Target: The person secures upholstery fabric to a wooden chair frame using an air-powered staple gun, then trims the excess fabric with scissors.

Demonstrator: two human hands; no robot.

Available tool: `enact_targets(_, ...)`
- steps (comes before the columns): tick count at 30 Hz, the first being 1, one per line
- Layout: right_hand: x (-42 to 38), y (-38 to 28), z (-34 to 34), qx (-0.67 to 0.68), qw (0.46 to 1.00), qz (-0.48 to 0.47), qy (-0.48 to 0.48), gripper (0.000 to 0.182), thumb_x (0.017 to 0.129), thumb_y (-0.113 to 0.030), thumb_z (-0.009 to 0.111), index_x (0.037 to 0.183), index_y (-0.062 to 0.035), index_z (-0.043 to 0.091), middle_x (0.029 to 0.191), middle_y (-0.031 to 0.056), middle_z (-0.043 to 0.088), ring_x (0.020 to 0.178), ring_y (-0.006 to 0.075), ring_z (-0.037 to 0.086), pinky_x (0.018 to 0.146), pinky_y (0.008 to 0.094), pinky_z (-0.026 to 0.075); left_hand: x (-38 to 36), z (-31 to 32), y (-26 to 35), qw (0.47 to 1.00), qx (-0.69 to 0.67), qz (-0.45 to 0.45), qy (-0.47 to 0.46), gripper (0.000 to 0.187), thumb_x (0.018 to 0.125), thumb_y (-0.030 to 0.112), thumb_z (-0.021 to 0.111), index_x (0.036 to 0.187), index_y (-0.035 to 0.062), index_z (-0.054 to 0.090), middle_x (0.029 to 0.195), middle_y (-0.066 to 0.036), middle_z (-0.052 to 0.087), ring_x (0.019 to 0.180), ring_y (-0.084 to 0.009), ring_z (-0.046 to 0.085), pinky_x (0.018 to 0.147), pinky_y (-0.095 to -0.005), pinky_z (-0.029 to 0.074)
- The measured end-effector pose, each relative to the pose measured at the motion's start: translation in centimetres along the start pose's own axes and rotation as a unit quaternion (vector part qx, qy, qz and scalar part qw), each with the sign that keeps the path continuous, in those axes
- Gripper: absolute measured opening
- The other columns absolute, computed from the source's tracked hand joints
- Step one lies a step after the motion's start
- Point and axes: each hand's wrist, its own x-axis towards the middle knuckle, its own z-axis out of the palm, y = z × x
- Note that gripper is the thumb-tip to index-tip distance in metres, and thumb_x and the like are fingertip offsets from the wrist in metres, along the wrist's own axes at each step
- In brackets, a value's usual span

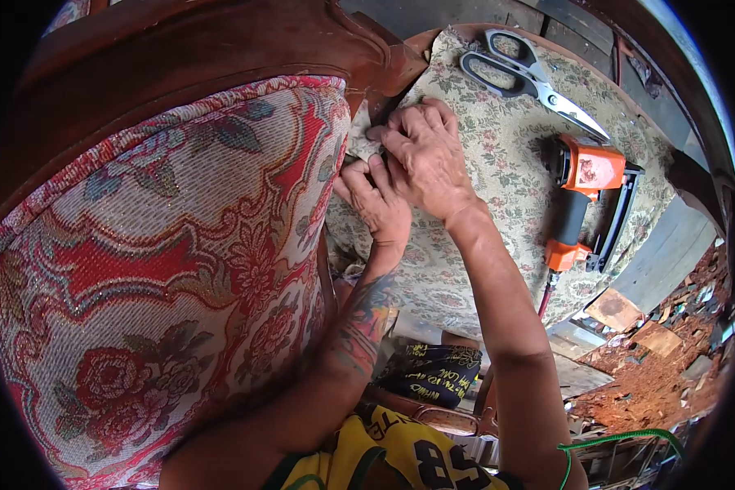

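Both hands meet at the back left corner of a seat covered in pale floral fabric point(498, 155), beside a chair back in red and white rose fabric point(245, 237). My left hand point(376, 198) has its fingers bent against a folded flap of the pale fabric point(363, 139). Close beside it, my right hand point(426, 155) is closed, its fingertips pinching at the same flap. Grey-handled scissors point(535, 82) lie on the seat beyond my right hand. An orange and black staple gun point(584, 204) rests on the seat to the right.
A dark carved wooden frame point(196, 49) borders the chair back. A red hose point(546, 296) runs from the staple gun. Wood scraps and reddish debris point(645, 359) cover the ground at lower right, near a green cord point(629, 437).
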Motion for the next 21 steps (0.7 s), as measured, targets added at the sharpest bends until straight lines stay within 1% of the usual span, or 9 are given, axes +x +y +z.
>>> enact_targets(4,-0.8,1.6,0.2,0.036,0.998,-0.053,0.016,0.017,0.077,-0.017,0.077,0.091,-0.0081,0.074,0.095,0.0079,0.060,0.103,0.0330,0.057,0.101,0.0452,0.045,-0.2,0.0,-0.6,0.999,0.013,0.047,-0.001,0.024,0.105,0.023,0.055,0.101,-0.0003,0.050,0.130,-0.026,0.045,0.124,-0.0382,0.044,0.105,-0.0514,0.034)
enact_targets(6,-1.0,1.6,0.1,0.031,0.998,-0.051,0.002,0.024,0.076,-0.015,0.076,0.100,-0.0084,0.075,0.102,0.0073,0.065,0.107,0.0311,0.058,0.099,0.0450,0.048,0.0,0.2,-0.6,0.998,0.029,0.060,0.007,0.025,0.105,0.024,0.054,0.101,-0.0006,0.051,0.128,-0.026,0.048,0.122,-0.0375,0.046,0.104,-0.0503,0.035)
enact_targets(8,-0.3,1.0,0.5,0.020,0.997,-0.077,0.025,0.035,0.076,-0.013,0.074,0.111,-0.0093,0.075,0.112,0.0077,0.068,0.108,0.0292,0.059,0.099,0.0436,0.048,1.9,0.6,0.1,0.996,-0.008,-0.093,-0.014,0.031,0.108,0.029,0.047,0.099,-0.0010,0.050,0.123,-0.026,0.053,0.122,-0.0370,0.049,0.103,-0.0490,0.037)
enact_targets(10,-0.1,0.6,-0.1,-0.002,0.997,-0.074,-0.001,0.047,0.075,-0.012,0.072,0.122,-0.0082,0.071,0.121,0.0083,0.069,0.113,0.0292,0.060,0.103,0.0429,0.047,4.4,1.1,1.4,0.995,-0.056,-0.081,0.009,0.041,0.108,0.035,0.045,0.104,-0.0046,0.055,0.119,-0.028,0.059,0.116,-0.0379,0.055,0.099,-0.0477,0.040)
enact_targets(12,0.2,0.6,0.0,-0.042,0.995,-0.093,-0.021,0.050,0.075,-0.011,0.071,0.126,-0.0060,0.068,0.122,0.0094,0.069,0.118,0.0308,0.059,0.108,0.0438,0.046,6.7,1.1,2.4,0.994,-0.085,-0.057,-0.041,0.048,0.107,0.037,0.048,0.113,-0.0089,0.060,0.116,-0.030,0.063,0.109,-0.0396,0.059,0.094,-0.0473,0.043)
enact_targets(14,-0.1,0.8,0.3,-0.033,0.996,-0.072,-0.027,0.051,0.076,-0.009,0.069,0.127,-0.0052,0.067,0.123,0.0098,0.069,0.121,0.0314,0.058,0.110,0.0443,0.044,7.7,1.4,1.5,0.997,0.049,0.006,-0.061,0.051,0.106,0.039,0.054,0.118,-0.0097,0.064,0.116,-0.028,0.067,0.105,-0.0356,0.063,0.093,-0.0441,0.045)
enact_targets(16,-0.5,1.1,0.8,-0.026,0.998,-0.050,-0.034,0.052,0.076,-0.007,0.068,0.128,-0.0043,0.065,0.123,0.0101,0.068,0.124,0.0320,0.058,0.113,0.0447,0.043,8.4,1.1,2.9,0.985,-0.126,-0.094,-0.071,0.049,0.104,0.039,0.059,0.117,-0.0078,0.066,0.118,-0.023,0.069,0.107,-0.0296,0.064,0.092,-0.0412,0.047)
enact_targets(17,-0.8,1.3,1.0,-0.033,0.998,-0.052,-0.023,0.052,0.077,-0.007,0.066,0.129,-0.0044,0.065,0.126,0.0104,0.067,0.125,0.0321,0.057,0.114,0.0450,0.041,8.2,1.3,0.6,0.989,-0.100,-0.045,-0.096,0.047,0.103,0.038,0.062,0.118,-0.0062,0.067,0.120,-0.020,0.070,0.107,-0.0261,0.065,0.091,-0.0390,0.049)
enact_targets(21,0.0,0.2,1.1,-0.081,0.995,-0.040,-0.040,0.050,0.080,-0.009,0.063,0.130,-0.0049,0.063,0.131,0.0108,0.064,0.128,0.0323,0.054,0.117,0.0462,0.037,8.0,1.5,-1.2,0.991,-0.091,-0.042,-0.093,0.046,0.103,0.037,0.062,0.118,-0.0063,0.068,0.116,-0.019,0.072,0.103,-0.0267,0.066,0.089,-0.0382,0.051)
